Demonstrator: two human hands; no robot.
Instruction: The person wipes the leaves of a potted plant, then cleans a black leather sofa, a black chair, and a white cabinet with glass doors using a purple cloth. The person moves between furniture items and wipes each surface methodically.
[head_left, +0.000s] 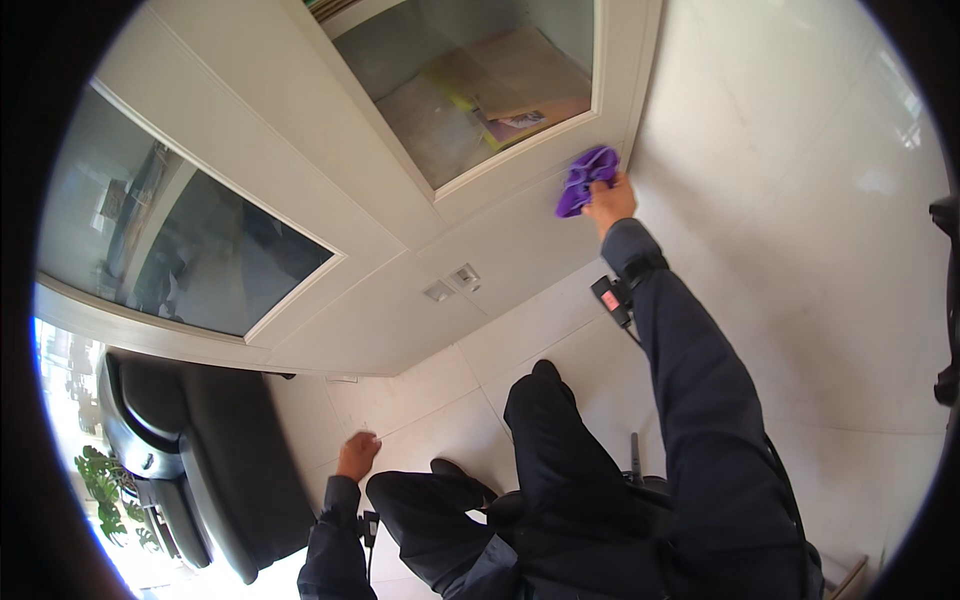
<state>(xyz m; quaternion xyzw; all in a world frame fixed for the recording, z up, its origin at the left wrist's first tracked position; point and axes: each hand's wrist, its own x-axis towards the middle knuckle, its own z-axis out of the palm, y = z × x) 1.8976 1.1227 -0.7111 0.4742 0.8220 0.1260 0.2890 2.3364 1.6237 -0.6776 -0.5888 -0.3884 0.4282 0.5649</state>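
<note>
My right hand (613, 201) grips a bunched purple cloth (589, 176). The cloth is against the white cabinet's lower door panel (517, 217), near its right edge and below a glass pane (480, 82). Papers or folders (510, 71) show behind that pane. My left hand (358, 454) hangs in the air over the tiled floor, away from the cabinet, its fingers curled with nothing visible in them. Two recessed square handles (451, 283) sit side by side at the foot of the doors.
A second glass pane (217, 247) is to the left, full of reflections. Further left stands a black leather sofa or armchair (225, 450), with a green-leaved plant (101, 487) beyond it. A pale glossy wall (765, 187) borders the cabinet on the right. Dark-trousered legs (555, 442) extend over the floor tiles (442, 397).
</note>
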